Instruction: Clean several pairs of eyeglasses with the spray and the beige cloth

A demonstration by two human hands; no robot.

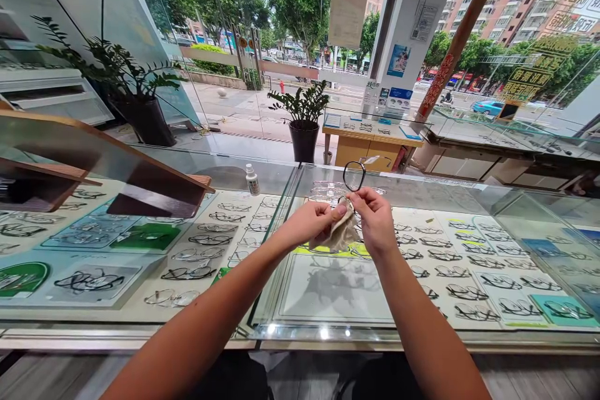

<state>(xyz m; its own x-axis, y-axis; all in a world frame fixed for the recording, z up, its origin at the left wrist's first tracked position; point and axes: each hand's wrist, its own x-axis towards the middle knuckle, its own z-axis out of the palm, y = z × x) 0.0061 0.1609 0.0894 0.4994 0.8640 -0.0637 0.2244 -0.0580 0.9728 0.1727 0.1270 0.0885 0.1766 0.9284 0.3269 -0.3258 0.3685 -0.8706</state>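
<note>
Above the glass counter I hold a pair of eyeglasses (354, 176) with a dark round rim, one lens raised and a temple reaching out to the right. My right hand (375, 219) pinches the frame near its middle. A beige cleaning cloth (338, 236) hangs from my left hand (317, 220), whose thumb and fingers press it around the lower lens. The cloth and fingers hide most of that lens. To the left, a small white spray bottle (252, 181) stands upright on the counter.
Under the glass countertop (328, 300) lie rows of eyeglasses (469, 292). A wooden display stand (159, 194) rises on the left. Beyond the counter are a potted plant (304, 137), a wooden cabinet (356, 149) and a glass storefront facing the street.
</note>
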